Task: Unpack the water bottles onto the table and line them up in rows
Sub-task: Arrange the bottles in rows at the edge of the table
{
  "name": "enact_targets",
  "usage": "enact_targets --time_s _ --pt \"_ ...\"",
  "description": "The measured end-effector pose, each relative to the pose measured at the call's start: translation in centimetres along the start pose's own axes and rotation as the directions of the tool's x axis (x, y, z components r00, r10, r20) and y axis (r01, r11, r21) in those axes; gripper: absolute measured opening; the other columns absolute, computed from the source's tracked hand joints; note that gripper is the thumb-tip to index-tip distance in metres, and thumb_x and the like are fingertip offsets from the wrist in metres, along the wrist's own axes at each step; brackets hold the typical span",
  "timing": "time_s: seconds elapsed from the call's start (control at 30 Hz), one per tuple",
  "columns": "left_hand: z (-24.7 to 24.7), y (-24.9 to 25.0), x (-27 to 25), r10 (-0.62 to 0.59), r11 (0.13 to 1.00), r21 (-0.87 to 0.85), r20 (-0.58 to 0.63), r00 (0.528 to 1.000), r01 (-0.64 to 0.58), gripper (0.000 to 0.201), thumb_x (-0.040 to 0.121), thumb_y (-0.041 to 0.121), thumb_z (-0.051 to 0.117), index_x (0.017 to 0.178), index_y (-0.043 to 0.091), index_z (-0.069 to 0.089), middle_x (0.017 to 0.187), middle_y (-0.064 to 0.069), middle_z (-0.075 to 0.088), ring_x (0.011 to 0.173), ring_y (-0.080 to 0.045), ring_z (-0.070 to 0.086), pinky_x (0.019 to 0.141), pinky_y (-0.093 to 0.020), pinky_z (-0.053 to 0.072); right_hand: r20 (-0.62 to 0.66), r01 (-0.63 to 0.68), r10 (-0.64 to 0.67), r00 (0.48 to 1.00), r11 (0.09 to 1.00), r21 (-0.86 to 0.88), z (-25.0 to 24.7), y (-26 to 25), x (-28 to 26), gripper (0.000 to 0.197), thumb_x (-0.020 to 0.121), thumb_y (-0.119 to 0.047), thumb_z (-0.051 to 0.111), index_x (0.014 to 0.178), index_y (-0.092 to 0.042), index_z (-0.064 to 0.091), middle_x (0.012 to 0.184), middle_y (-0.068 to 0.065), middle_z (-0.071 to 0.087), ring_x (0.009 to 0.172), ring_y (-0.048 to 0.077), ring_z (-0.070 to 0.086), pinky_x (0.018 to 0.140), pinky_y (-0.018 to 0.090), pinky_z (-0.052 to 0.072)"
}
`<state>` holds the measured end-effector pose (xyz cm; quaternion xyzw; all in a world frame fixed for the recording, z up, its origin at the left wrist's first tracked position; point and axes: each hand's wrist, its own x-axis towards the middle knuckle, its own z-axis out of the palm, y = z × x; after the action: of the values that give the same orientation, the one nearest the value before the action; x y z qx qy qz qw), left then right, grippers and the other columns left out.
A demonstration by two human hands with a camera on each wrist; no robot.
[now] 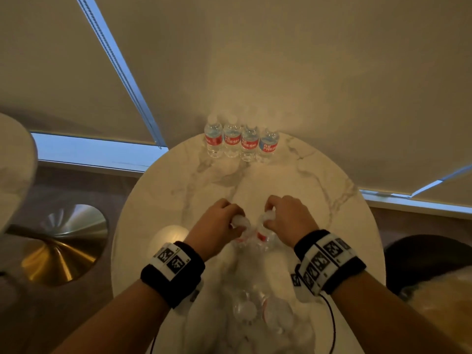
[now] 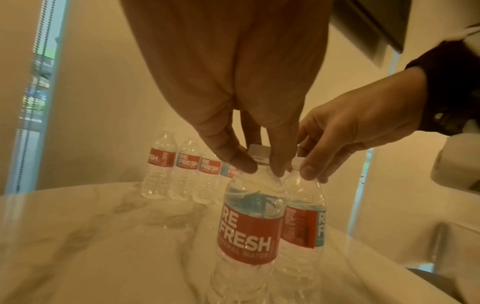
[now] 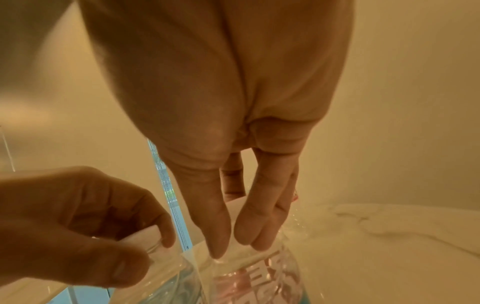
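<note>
- The left hand (image 1: pixel 221 220) pinches the neck of a clear plastic water bottle with a red label (image 2: pixel 249 230), upright over the round white marble bench (image 1: pixel 158 200).
- The right hand (image 1: pixel 286 218) pinches the neck of a second such bottle (image 2: pixel 302 232) just beside it.
- Four matching bottles (image 1: pixel 241 142) stand in a row at the bench's far edge.

A roller blind (image 1: pixel 63 72) hangs beyond the round marble table (image 1: pixel 163 190), its bead chain (image 1: pixel 112 57) running down one edge. Left of the table, lower down, sits a brass cone-shaped base (image 1: pixel 58 256), perhaps another table's foot.
</note>
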<state>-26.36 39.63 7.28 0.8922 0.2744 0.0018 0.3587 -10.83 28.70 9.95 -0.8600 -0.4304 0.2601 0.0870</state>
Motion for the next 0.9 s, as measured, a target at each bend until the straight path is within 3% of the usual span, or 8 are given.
enact_targets --time_s 0.2,0.3,0.43,0.57,0.9 --pt "-4.9 -3.5 8.6 -0.073 0.993 0.087 -0.110 0.991 0.082 0.029 0.083 0.025 0.073 0.109 0.014 0.070 0.102 -0.011 0.062 0.090 -0.027 0.060 0.077 -0.026 0.040 -0.053 0.061 -0.060 0.997 0.998 0.028 -2.4 -2.5 9.9 0.028 0.081 -0.024 0.073 0.105 -0.016 0.063 0.105 0.009 0.061 0.098 0.028 0.059 0.074 0.030 0.041" --pt "-7.5 -4.6 12.3 -0.080 0.985 0.138 -0.154 0.985 0.101 0.025 0.084 0.025 0.071 0.105 0.013 0.070 0.098 -0.008 0.061 0.088 -0.025 0.058 0.073 -0.021 0.031 -0.068 0.103 -0.100 0.993 0.994 0.040 -3.5 -3.7 13.8 0.027 0.081 -0.019 0.074 0.105 -0.013 0.065 0.104 0.008 0.066 0.095 0.026 0.061 0.072 0.028 0.040" --pt "-10.2 -6.3 16.3 -0.103 0.979 0.155 -0.165 0.981 0.129 0.026 0.086 0.025 0.068 0.108 0.011 0.069 0.102 -0.012 0.064 0.089 -0.027 0.059 0.073 -0.027 0.036 -0.084 0.144 -0.140 0.987 0.989 0.039 -4.1 -5.2 18.1 0.025 0.079 -0.018 0.075 0.102 -0.013 0.067 0.103 0.009 0.069 0.090 0.024 0.063 0.072 0.029 0.045" --pt "-11.3 -7.0 18.3 -0.108 0.970 0.203 -0.136 0.985 0.134 0.029 0.088 0.024 0.069 0.110 0.007 0.068 0.104 -0.016 0.065 0.094 -0.034 0.060 0.073 -0.030 0.038 -0.124 0.172 -0.169 0.978 0.985 0.009 -4.4 -6.3 20.5 0.027 0.079 -0.020 0.073 0.106 -0.015 0.068 0.106 0.011 0.069 0.096 0.029 0.064 0.078 0.034 0.051" --pt "-10.8 -7.7 18.5 -0.099 0.972 0.193 -0.189 0.977 0.135 0.029 0.087 0.027 0.068 0.112 0.012 0.066 0.098 -0.005 0.054 0.084 -0.020 0.049 0.074 -0.028 0.034 -0.076 0.299 -0.302 0.950 0.953 -0.043 -4.4 -6.0 22.0 0.028 0.082 -0.015 0.072 0.109 -0.022 0.068 0.110 0.009 0.062 0.098 0.028 0.060 0.075 0.029 0.040"
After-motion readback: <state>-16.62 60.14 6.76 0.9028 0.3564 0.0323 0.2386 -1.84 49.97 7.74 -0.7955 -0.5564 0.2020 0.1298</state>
